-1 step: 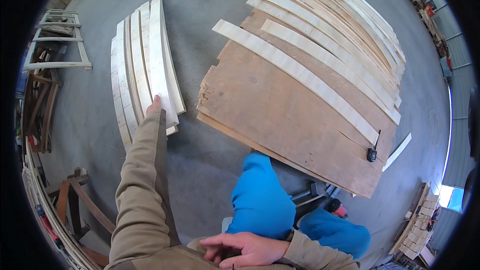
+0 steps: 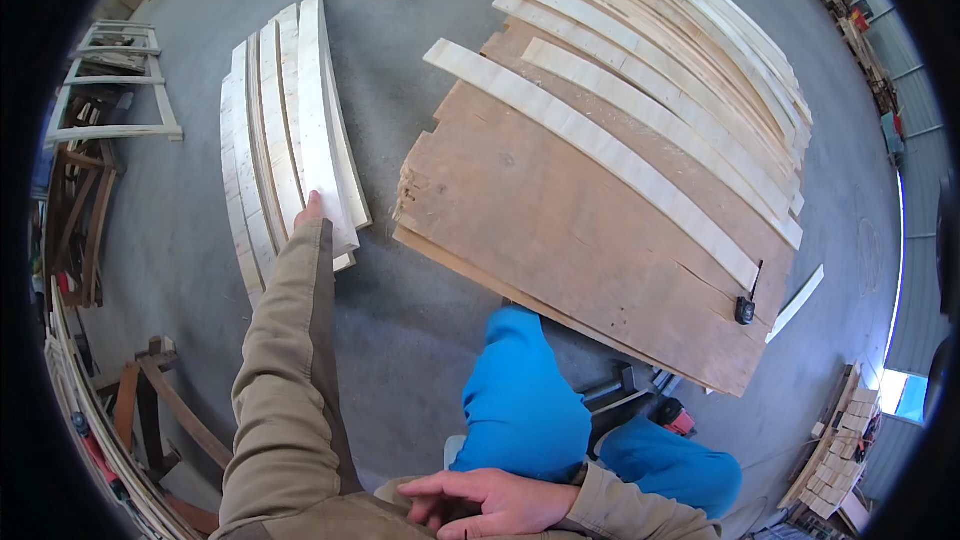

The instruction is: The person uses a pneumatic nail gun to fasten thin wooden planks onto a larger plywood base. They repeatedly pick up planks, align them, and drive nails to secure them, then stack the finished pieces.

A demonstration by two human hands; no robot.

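One arm reaches straight forward, its left hand (image 2: 312, 208) at the pale planks (image 2: 316, 120) stacked left of the plywood (image 2: 540, 210), whether gripping cannot be told; the right hand (image 2: 490, 502) lies across the waist, fingers loosely curled, free.

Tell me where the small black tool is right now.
In the head view, the small black tool lies near the right-hand edge of the brown board, by the lower right end of the frontmost pale plank.
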